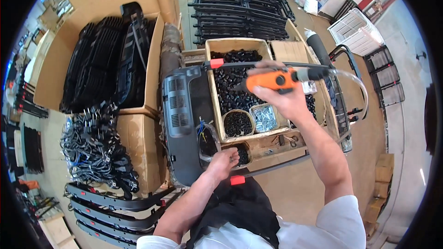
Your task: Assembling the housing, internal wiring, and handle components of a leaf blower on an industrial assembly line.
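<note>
My right hand (pixel 287 103) is wrapped round an orange power screwdriver (pixel 270 81), which points left above the wooden tray (pixel 213 106). A clear hose (pixel 353 77) runs from the tool's black rear end. My left hand (pixel 222 163) is closed in a pinch beside a small tub of black screws (pixel 242 154); what its fingers hold is too small to make out. Just left of that hand, a bundle of thin wires (pixel 203 133) lies by a dark grey housing (pixel 177 110). The housing joins a black tubular frame (pixel 277 165) with red clips (pixel 237 180).
Many black plastic parts (pixel 228 85), a tub of black screws (pixel 237 123) and a tub of silver screws (pixel 264 118) fill the tray. At left are a carton (pixel 46 83) of black panels and a heap of power cords (pixel 94 150). Black frames (pixel 240 11) are stacked beyond.
</note>
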The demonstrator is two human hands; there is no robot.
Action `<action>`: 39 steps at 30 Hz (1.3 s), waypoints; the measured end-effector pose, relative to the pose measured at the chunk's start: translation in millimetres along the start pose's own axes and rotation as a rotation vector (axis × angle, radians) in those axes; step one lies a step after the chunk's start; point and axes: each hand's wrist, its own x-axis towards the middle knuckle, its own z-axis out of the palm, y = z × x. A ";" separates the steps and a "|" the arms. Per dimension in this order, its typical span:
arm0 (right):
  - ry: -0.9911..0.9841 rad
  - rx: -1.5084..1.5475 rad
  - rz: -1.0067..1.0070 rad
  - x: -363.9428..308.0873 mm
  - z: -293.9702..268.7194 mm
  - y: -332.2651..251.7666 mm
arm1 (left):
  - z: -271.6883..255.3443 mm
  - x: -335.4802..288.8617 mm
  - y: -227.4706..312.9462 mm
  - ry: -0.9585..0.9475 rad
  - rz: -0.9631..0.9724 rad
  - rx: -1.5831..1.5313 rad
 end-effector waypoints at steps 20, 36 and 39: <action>0.223 0.348 0.311 5.0 -114.2 236.6 | 102.9 164.5 118.7 0.696 0.699 1.643; -0.436 -0.590 0.474 -17.0 -102.5 318.9 | 80.4 229.5 129.2 0.582 0.372 1.854; -0.647 -0.786 0.271 -60.0 -83.4 343.5 | 58.2 224.2 124.6 0.605 0.562 1.680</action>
